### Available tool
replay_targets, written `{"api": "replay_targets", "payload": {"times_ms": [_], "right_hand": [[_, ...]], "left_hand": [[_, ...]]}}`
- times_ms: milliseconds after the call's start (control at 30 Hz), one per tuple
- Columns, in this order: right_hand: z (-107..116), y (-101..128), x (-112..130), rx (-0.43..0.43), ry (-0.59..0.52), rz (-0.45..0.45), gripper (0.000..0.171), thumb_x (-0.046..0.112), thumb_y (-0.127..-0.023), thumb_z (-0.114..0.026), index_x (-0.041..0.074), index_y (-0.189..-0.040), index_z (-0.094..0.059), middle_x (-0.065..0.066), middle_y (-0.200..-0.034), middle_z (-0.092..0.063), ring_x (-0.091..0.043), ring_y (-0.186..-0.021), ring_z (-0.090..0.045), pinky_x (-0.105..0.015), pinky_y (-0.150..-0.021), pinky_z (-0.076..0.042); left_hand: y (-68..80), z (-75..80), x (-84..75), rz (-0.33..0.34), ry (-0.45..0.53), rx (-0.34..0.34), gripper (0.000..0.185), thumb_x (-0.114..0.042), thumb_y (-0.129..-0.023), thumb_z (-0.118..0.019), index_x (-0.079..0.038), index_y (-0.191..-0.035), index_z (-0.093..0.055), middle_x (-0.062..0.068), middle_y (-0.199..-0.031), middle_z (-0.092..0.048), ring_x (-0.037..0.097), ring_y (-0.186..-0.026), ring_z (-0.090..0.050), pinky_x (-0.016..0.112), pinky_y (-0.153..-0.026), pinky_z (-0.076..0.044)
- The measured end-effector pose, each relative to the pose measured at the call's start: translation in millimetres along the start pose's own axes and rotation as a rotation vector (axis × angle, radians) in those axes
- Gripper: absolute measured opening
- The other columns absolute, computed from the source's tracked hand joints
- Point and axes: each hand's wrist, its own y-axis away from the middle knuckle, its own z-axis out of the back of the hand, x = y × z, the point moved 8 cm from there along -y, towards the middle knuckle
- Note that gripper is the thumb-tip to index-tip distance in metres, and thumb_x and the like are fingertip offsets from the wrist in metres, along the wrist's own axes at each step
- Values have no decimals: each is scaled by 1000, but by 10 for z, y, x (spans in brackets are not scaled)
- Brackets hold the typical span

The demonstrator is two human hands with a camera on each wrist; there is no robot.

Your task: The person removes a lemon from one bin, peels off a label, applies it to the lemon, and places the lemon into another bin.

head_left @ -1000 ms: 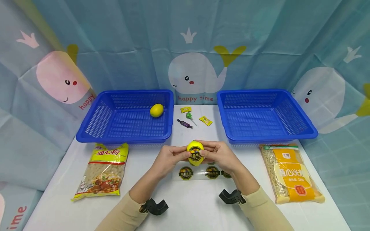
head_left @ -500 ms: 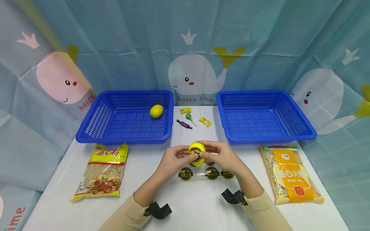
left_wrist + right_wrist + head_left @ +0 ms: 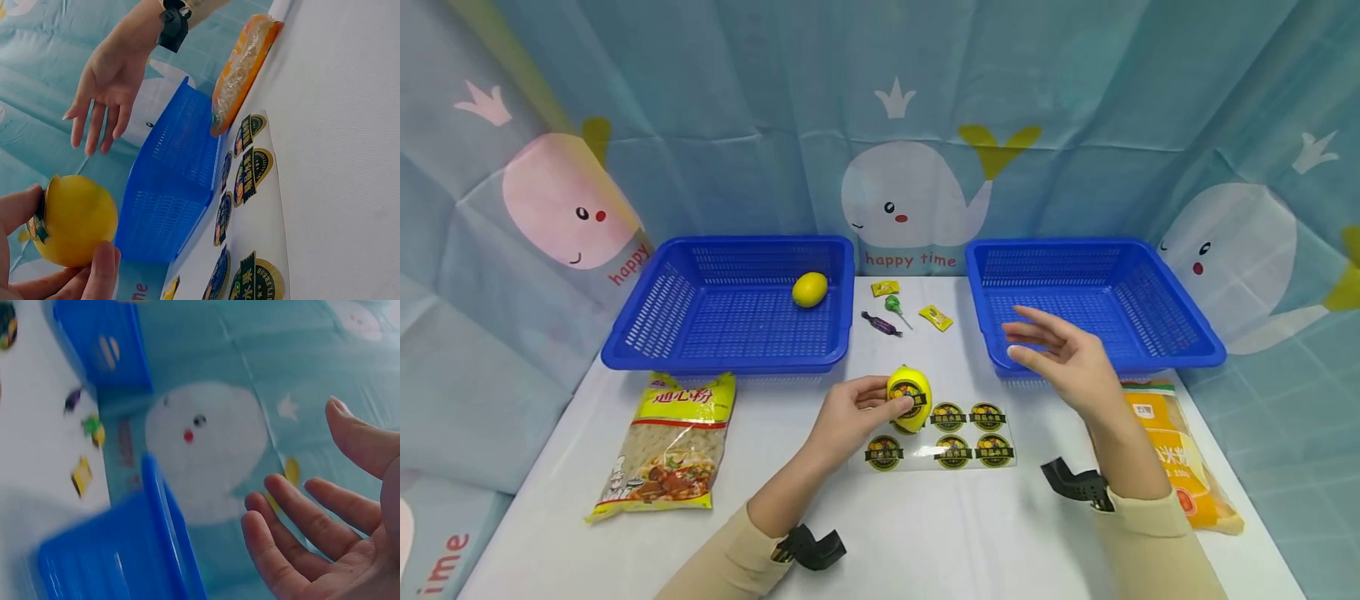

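Lemon [image 3: 909, 398] gripped by left hand [image 3: 850, 417] above white table [image 3: 925, 533], whale curtain [image 3: 917, 192] behind; right hand [image 3: 1063, 358] spread empty

Glossy yellow lemon [image 3: 909, 398], shiny clear-film sticker sheet [image 3: 951, 435], perforated plastic baskets [image 3: 727, 302], matt table [image 3: 925, 533].

Two baskets behind, packets in front

Left basket [image 3: 730, 304] at 10 o'clock holds a lemon [image 3: 809, 289]; right basket [image 3: 1093, 300] at 2; sweets [image 3: 898, 308] between; sticker sheet [image 3: 951, 433] at centre.
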Motion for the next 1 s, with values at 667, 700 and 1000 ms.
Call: {"api": "replay_targets", "payload": {"times_ms": [667,700,1000], "right_hand": [[1866,197,-723,-250,401,-267,66,37,-96,-69,32,-155,-40,10,-156,-45,-14,-138,-48,-6,-94,-45],[1949,225,-805,-262,424,-307,69,41,-95,-69,33,-156,-37,4,-162,-38,-25,-143,-43,-15,-103,-46],[2213,368,-1232,-262,462,-489,94,51,-93,-68,26,-163,-9,-31,-164,-5,-64,-142,-15,-82,-105,-18]], "left_hand": [[-9,-50,5,11,32,56,58,-41,-87,-79,-6,-132,-64,7,-111,-75,24,-86,-74,34,-85,-60],[-11,-49,4,10,29,57,58,-41,-88,-79,-6,-131,-64,7,-111,-75,24,-86,-74,33,-85,-59],[-15,-55,-17,16,14,72,62,-44,-88,-77,-4,-134,-62,8,-114,-74,21,-85,-74,33,-87,-59]]}}
